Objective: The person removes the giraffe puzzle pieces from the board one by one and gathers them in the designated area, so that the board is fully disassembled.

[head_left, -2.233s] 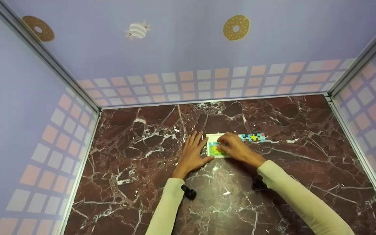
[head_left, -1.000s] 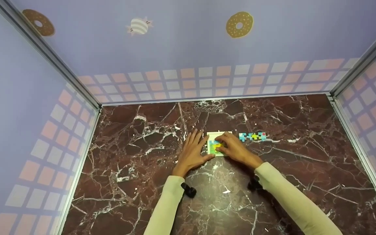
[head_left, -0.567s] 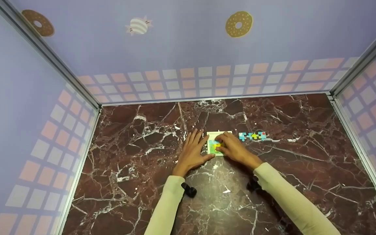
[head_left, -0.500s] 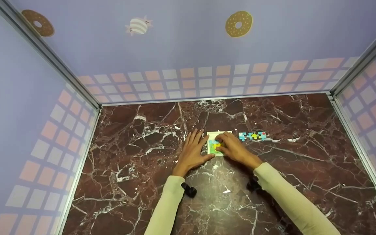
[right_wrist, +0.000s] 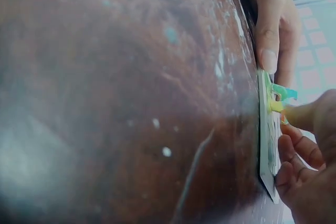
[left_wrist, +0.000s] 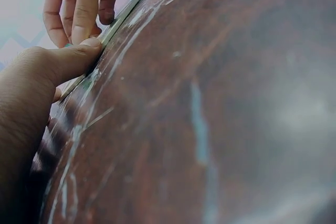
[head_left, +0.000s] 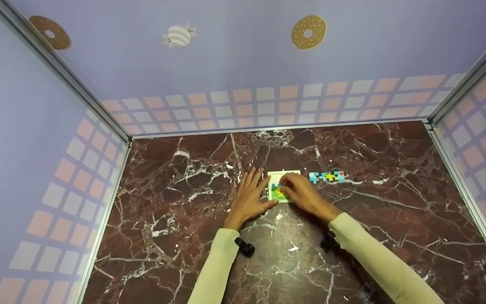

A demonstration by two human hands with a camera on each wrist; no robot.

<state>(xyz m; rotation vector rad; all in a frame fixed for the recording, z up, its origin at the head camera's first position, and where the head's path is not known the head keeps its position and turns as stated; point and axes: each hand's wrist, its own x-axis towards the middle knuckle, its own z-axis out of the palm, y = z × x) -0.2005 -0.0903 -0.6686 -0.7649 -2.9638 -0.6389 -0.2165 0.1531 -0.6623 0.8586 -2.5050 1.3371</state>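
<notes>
A small white-framed jigsaw board point(head_left: 274, 175) lies on the marble-patterned surface, its lower part filled with green, blue and yellow puzzle pieces. My left hand point(head_left: 248, 200) lies spread flat at the board's left side, the thumb on its near left corner. My right hand point(head_left: 304, 192) reaches over the board from the right and pinches a yellow puzzle piece point(right_wrist: 276, 106) between thumb and fingers. In the right wrist view, a green-blue puzzle piece point(right_wrist: 285, 93) beside it tilts up off the board. The right hand hides the board's right part.
A strip of joined blue and yellow puzzle pieces point(head_left: 326, 177) lies to the right of the board, close behind the right hand. Patterned walls point(head_left: 243, 63) enclose the surface at the back and both sides. Black wrist devices point(head_left: 247, 249) sit under the cuffs.
The right hand's fingers have lifted slightly, and pieces that lay flat in the board now tilt up. The left hand holds its place. The strip of pieces has not moved.
</notes>
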